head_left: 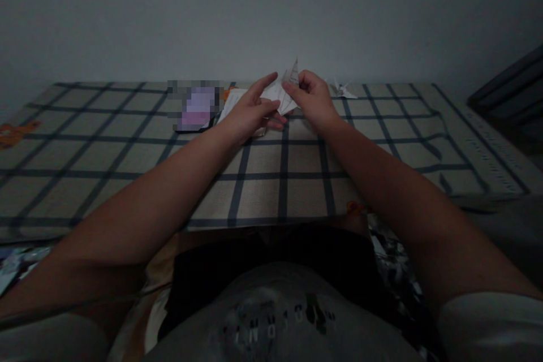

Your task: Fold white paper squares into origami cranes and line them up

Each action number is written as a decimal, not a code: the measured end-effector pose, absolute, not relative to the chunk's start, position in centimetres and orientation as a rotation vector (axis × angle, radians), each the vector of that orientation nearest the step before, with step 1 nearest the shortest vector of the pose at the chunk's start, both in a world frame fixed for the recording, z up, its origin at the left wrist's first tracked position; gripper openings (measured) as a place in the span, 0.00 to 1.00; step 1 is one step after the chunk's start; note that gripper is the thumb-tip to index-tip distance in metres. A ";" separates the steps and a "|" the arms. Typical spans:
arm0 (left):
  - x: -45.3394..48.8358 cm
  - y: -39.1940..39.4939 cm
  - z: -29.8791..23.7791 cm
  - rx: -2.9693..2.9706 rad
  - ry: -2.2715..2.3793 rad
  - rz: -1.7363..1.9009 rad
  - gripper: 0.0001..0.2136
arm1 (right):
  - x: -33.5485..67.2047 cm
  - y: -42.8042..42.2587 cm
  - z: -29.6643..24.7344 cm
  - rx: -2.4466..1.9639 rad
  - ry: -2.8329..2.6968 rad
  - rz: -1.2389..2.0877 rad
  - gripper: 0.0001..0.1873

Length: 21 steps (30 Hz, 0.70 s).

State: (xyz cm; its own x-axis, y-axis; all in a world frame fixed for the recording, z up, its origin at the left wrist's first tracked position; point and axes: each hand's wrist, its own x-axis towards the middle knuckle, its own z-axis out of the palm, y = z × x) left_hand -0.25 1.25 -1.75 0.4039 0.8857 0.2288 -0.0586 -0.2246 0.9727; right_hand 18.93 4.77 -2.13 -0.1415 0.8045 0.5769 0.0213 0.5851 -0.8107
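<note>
The left hand (250,113) and right hand (317,102) both grip a white, printed, pointed folded paper (290,99) near the back edge of the beige, blue-checked, cloth-covered worktop (263,192); checked cloth spreads towards the front edge, while white paper sheets (230,103) crowd the left hand's side

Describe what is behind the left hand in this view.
White papers on the checked cloth show past the left hand; whatever the hand covers cannot be seen.
</note>
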 end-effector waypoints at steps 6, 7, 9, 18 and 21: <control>-0.2 0.7 -1.7 1.557 0.734 1.017 0.43 | 18.7 3.8 -1.3 -0.769 -1.537 0.803 0.28; -0.2 0.6 -1.6 1.563 0.748 1.026 0.43 | 18.7 3.7 -1.2 -0.780 -1.532 0.802 0.27; -0.1 0.5 -1.5 1.574 0.771 1.039 0.42 | 18.6 3.7 -1.2 -0.793 -1.525 0.796 0.27; 0.1 0.2 -1.1 1.593 0.812 1.064 0.39 | 18.7 3.8 -1.4 -0.761 -1.528 0.766 0.28; 0.3 0.2 -1.2 1.590 0.827 1.096 0.39 | 18.7 3.9 -1.5 -0.741 -1.530 0.780 0.27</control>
State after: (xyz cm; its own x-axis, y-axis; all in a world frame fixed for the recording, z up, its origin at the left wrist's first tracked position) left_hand 0.25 0.19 -1.16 0.3568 0.8987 0.2551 -0.0016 -0.2724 0.9622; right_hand 18.67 3.90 -1.49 -0.0914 0.8183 0.5675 0.0215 0.5714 -0.8204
